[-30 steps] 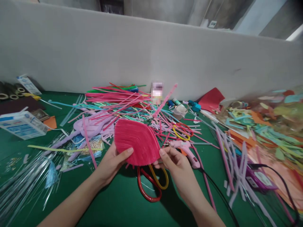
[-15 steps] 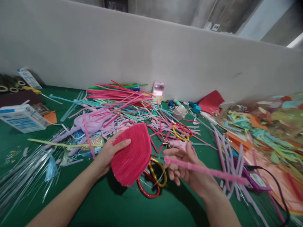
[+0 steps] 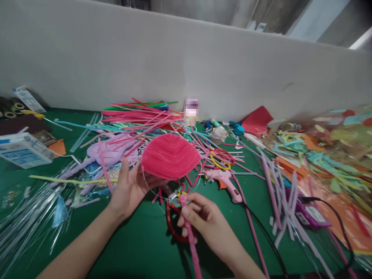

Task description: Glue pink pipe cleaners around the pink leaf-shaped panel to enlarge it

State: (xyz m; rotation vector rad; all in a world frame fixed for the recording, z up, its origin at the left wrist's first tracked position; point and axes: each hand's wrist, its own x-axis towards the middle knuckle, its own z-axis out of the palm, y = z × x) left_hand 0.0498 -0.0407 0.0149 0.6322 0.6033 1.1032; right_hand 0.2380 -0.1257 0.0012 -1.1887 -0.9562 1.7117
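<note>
My left hand [image 3: 130, 186] holds from below a hot-pink leaf-shaped piece [image 3: 170, 156] made of packed pipe cleaners, tilted so its top face shows, with a thin wire loop hanging under it. My right hand [image 3: 200, 219] pinches the upper end of a light pink pipe cleaner [image 3: 192, 238], whose tip meets the lower edge of the leaf piece; the stem runs down toward the bottom of the frame. Under both hands lie scissors with red and yellow handles [image 3: 174, 226] on the green table [image 3: 130, 252].
A big heap of coloured pipe cleaners [image 3: 145, 120] lies behind the leaf piece. A pink glue gun [image 3: 225, 180] with a black cord sits to the right. Cut foam sheets [image 3: 322, 162] cover the right side. A white box [image 3: 24, 149] and clear plastic sleeves [image 3: 31, 217] are at the left.
My left hand turned the pink leaf piece from slanting downward to lying nearly level. My right hand swung the light pink pipe cleaner from pointing right to its tip meeting the leaf's lower edge.
</note>
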